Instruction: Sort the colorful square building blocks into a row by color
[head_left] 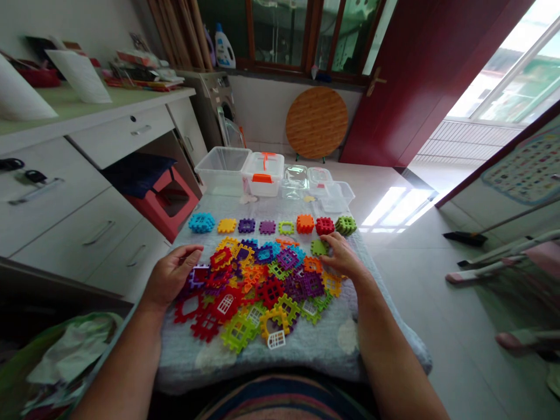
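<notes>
A heap of interlocking plastic building tiles (271,291) in red, yellow, purple, orange, blue and green lies on the cloth in front of me. My right hand (345,256) grips a light green tile (319,248) at its right edge, at the heap's far right side. Left of the heap is my left hand (170,277), fingers loosely bent and thumb apart, holding nothing. Beyond the heap runs a row of tile stacks sorted by colour, from a blue stack (202,222) to a red stack (325,226) and a green stack (346,225). A white window piece (276,339) lies nearest me.
Clear plastic bins (223,175) and a box with an orange latch (263,184) stand at the table's far end, beside smaller clear containers (296,177). A red stool (170,198) and white drawers (87,227) flank the left side. Tiled floor (406,274) lies right.
</notes>
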### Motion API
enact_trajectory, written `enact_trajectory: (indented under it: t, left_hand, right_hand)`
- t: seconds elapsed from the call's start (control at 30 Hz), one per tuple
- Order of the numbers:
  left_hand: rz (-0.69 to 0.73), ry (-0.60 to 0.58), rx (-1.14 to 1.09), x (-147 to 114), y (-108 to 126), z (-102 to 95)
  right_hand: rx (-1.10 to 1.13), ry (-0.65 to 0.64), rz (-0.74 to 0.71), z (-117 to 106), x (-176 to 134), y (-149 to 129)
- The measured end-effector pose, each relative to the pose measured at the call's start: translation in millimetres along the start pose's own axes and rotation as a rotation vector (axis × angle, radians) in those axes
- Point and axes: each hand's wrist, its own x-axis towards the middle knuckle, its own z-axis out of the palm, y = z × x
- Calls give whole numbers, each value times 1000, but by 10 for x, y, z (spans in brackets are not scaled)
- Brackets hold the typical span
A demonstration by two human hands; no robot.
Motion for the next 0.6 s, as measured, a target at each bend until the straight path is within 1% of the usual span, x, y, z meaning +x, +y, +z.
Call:
enact_trajectory:
  t: [0.07, 0.17, 0.27, 0.33, 0.37, 0.43, 0.5, 0.53, 0.6]
  left_hand:
    - [-1, 4, -1, 7, -52, -20]
    - [-16, -42, 26, 6, -78, 4]
    - [-12, -35, 86, -3, -42, 46]
    - [-10, -20, 102, -9, -18, 61]
    - [-8, -15, 106, -11, -12, 64]
    - [-3, -7, 113, -15, -11, 62]
    - [-2, -5, 118, -17, -21, 58]
    - [-4, -3, 119, -17, -26, 57]
    - [-8, -3, 121, -16, -36, 57]
  right_hand:
    - [19, 41, -7, -90, -24, -9]
    - [12, 137, 16, -341, -26, 50]
    - [-36, 256, 70, -662, 45, 229]
    - [-69, 298, 100, -846, 130, 384]
    - [-86, 281, 117, -917, 178, 459]
    - [-112, 170, 145, -1007, 278, 585]
    - [-124, 44, 158, -1037, 368, 670]
    - [-126, 2, 154, -1036, 405, 699]
    - [-121, -33, 130, -1018, 463, 743]
